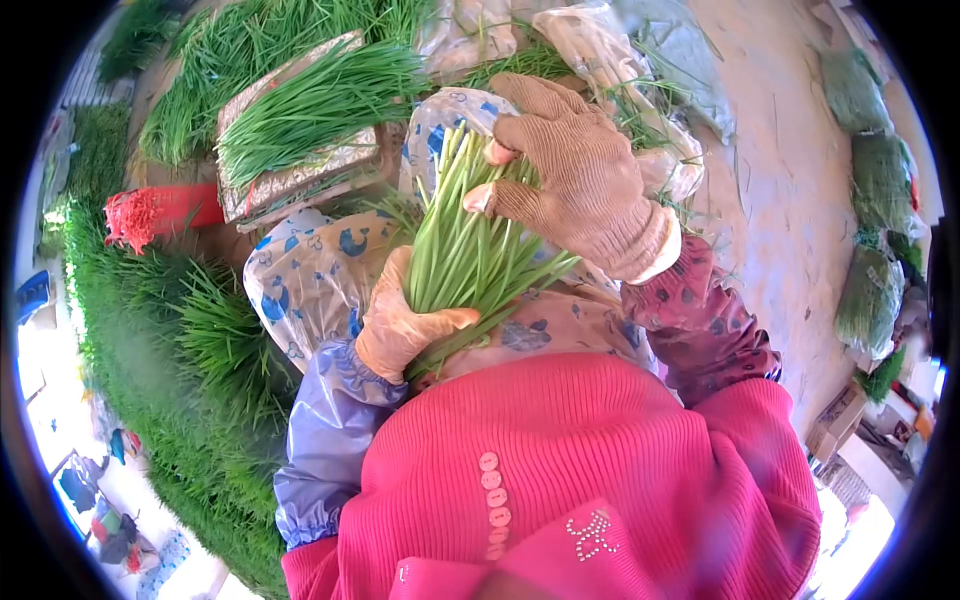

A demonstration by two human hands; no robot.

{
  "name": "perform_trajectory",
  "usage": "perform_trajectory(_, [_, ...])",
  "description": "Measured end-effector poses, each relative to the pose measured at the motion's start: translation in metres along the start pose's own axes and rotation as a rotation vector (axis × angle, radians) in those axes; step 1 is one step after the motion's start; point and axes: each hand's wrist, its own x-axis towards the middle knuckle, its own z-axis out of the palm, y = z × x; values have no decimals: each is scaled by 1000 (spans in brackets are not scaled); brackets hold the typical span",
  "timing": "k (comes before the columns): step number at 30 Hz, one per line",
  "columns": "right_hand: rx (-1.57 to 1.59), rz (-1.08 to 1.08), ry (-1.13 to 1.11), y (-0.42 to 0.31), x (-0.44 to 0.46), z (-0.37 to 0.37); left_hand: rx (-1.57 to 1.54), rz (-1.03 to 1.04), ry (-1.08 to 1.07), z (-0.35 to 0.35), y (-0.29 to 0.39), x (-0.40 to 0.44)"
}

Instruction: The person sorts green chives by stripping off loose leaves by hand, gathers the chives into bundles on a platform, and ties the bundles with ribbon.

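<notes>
A bunch of garlic chives (pixel 465 240) stands upright over my lap, its pale cut ends pointing away from me. My left hand (pixel 395 320), in a thin translucent glove, is wrapped round the lower, leafy part of the bunch. At the upper right of the stalks is my right hand (pixel 575 175), in a brown knitted glove with bare thumb and fingertips showing. Its thumb and forefinger are apart beside the stalk ends, and I see nothing gripped between them. Some stalks pass behind these fingers.
A larger pile of chives (pixel 315 110) lies on a foil-covered block (pixel 300 175) ahead to the left. Beside it is a red netted bundle (pixel 165 215). More greens (pixel 200 400) fill the left side. Plastic bags (pixel 590 50) lie ahead; bagged bundles (pixel 870 290) line the right.
</notes>
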Motion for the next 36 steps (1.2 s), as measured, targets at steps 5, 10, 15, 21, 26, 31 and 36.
perform_trajectory(5, [61, -10, -13, 5, 2, 19, -57, -20, 8, -4, -9, 1])
perform_trajectory(10, [-6, -26, -207, 11, -1, 15, -179, 61, -5, 2, -8, 0])
perform_trajectory(15, [175, -37, -271, 16, -5, 26, -296, 8, -18, 2, 6, 2])
perform_trajectory(21, [-169, 169, -332, 0, 2, 37, -348, 28, 99, 2, -3, -2])
perform_trajectory(26, [-107, 213, -12, 49, 2, 21, -350, 23, 54, -1, -1, -1])
perform_trajectory(31, [-443, 344, 115, 153, -52, -61, -442, -7, 40, 0, 6, -3])
perform_trajectory(36, [-51, 393, -598, 75, -110, -70, -372, -6, 12, -8, -7, -3])
